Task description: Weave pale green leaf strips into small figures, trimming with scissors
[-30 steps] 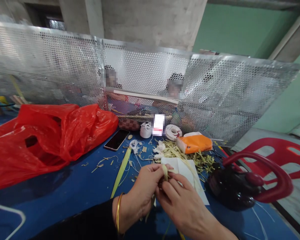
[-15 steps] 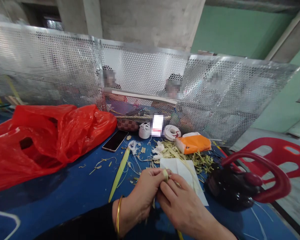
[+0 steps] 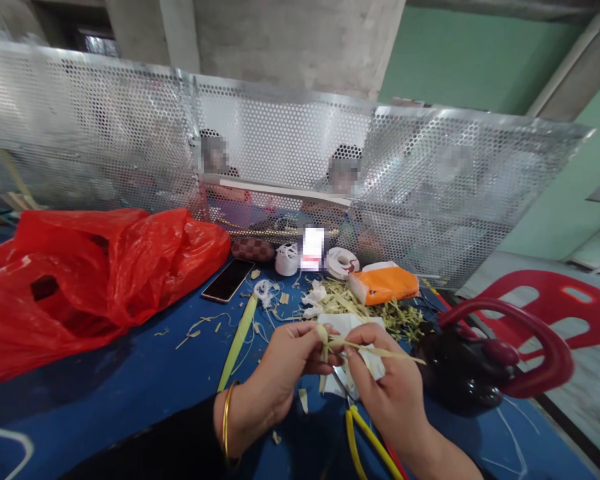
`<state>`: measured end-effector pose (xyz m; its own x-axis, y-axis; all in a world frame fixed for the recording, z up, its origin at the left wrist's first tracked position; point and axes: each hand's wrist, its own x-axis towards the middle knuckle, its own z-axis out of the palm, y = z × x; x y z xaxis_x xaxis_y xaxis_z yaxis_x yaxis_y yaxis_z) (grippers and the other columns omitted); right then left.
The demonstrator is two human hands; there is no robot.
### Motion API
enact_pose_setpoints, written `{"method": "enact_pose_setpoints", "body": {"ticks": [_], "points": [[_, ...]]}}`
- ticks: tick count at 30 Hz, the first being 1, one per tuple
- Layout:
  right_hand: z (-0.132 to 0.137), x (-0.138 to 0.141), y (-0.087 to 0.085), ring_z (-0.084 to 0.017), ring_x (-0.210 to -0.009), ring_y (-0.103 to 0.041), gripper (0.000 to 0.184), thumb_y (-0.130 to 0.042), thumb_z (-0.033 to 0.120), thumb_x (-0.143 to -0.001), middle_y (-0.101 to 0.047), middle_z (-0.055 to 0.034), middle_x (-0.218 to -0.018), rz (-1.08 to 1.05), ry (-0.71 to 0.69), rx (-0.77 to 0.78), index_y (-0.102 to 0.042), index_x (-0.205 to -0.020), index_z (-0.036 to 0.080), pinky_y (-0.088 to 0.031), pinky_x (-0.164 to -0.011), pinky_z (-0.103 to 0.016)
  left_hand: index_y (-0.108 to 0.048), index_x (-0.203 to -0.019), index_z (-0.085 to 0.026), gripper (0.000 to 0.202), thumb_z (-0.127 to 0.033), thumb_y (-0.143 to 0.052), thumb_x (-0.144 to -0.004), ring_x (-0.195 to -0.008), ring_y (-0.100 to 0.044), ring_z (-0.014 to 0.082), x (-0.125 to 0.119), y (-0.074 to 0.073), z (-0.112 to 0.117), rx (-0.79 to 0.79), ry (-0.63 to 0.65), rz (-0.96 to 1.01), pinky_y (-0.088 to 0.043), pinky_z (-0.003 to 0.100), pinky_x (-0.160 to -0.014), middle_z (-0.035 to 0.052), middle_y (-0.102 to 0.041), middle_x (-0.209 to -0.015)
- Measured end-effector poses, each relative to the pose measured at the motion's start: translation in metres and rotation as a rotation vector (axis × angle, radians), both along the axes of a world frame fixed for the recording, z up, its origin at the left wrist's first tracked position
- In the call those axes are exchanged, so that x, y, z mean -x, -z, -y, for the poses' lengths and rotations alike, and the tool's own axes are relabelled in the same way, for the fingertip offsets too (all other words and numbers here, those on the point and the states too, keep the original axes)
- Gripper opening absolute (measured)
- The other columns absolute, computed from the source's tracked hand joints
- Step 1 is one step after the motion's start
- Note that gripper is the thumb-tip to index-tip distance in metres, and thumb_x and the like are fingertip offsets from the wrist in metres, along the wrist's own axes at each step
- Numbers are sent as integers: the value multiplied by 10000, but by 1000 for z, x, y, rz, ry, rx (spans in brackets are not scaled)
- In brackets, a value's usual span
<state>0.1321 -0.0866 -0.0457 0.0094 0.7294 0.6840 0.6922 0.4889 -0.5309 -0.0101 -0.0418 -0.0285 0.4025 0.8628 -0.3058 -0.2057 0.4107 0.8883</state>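
My left hand (image 3: 290, 360) pinches a small looped piece of pale green leaf strip (image 3: 323, 335) between thumb and fingers. My right hand (image 3: 387, 383) is closed on the same strip's loose length, whose tail sticks out to the right across the fingers. Under the hands lies a white sheet of paper (image 3: 375, 366), partly hidden. Pliers or scissors with yellow handles (image 3: 353, 433) rest on the blue table below my right hand; their tips are partly covered. A long green leaf strip (image 3: 237, 343) lies left of my left hand.
A red plastic bag (image 3: 95, 267) spreads over the left. Behind my hands are a phone (image 3: 229, 280), a white tape roll (image 3: 342, 263), an orange tissue pack (image 3: 387, 283) and plant scraps (image 3: 340, 297). A dark kettle (image 3: 460, 373) stands right. People sit beyond the perforated metal screen (image 3: 280, 133).
My right hand has drawn away to the right from my left hand, pulling the strip's tail out between them. The yellow handles below have come into view.
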Motion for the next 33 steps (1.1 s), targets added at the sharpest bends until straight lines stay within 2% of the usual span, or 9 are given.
{"method": "enact_pose_setpoints", "body": {"ticks": [3,5,8,10,12,17,21,25,33], "points": [[-2,-1,0,-227,-925,-584,59,-535,175,-853,-601,-72,-957,-53,20,0,-553,-812,213,-457,-790,-358,-680,-836,-112,199,-284,-615,-761,-569,-633,111,2,-2,-1,-34,15,5,-494,189,-561,76,-710,-722],[-4,-1,0,-233,-970,-580,61,-527,174,-854,-609,-78,-1010,-112,-12,67,-548,-812,212,-452,-824,-363,-669,-817,-115,191,-290,-614,-764,-557,-626,103,3,-3,-2,-51,39,19,-486,182,-544,77,-711,-735],[-4,1,-1,-201,-821,-604,64,-496,183,-870,-632,-45,-863,-217,-87,213,-523,-819,211,-471,-733,-316,-634,-790,-127,164,-286,-627,-749,-531,-615,100,3,-4,-2,-57,43,35,-476,182,-510,69,-708,-724],[-4,2,-1,-193,-789,-596,50,-493,191,-870,-628,-40,-835,-228,-107,240,-512,-827,207,-468,-706,-302,-599,-772,-141,162,-294,-639,-738,-516,-614,106,3,-4,-2,-53,26,38,-474,189,-495,58,-703,-698],[-3,1,0,-188,-789,-586,41,-491,193,-871,-619,-42,-847,-208,-103,237,-511,-837,204,-462,-698,-293,-572,-769,-153,174,-303,-651,-731,-509,-615,110,3,-4,-2,-55,17,42,-471,191,-486,48,-700,-679],[-2,0,3,-150,-632,-515,75,-470,204,-893,-555,2,-726,-148,-62,255,-507,-828,211,-420,-566,-249,-576,-773,-154,173,-296,-661,-722,-512,-613,109,4,-5,-3,-81,32,35,-477,194,-493,41,-697,-667],[-2,1,2,-141,-651,-533,85,-445,195,-911,-561,5,-730,-145,-89,234,-480,-836,216,-440,-592,-237,-608,-789,-140,142,-272,-634,-743,-539,-620,108,6,-6,-5,-89,72,20,-493,201,-530,51,-700,-694],[-2,2,1,-125,-574,-499,89,-441,200,-914,-534,22,-684,-141,-76,226,-472,-832,217,-416,-520,-219,-626,-809,-138,122,-246,-614,-752,-573,-626,110,7,-8,-5,-78,122,23,-491,197,-548,56,-697,-712],[-3,0,-1,-120,-555,-490,86,-473,188,-899,-531,25,-667,-127,-71,174,-509,-823,207,-410,-505,-218,-586,-816,-161,111,-258,-607,-767,-585,-631,120,7,-8,-9,-69,102,-4,-486,204,-546,44,-690,-701]]}}
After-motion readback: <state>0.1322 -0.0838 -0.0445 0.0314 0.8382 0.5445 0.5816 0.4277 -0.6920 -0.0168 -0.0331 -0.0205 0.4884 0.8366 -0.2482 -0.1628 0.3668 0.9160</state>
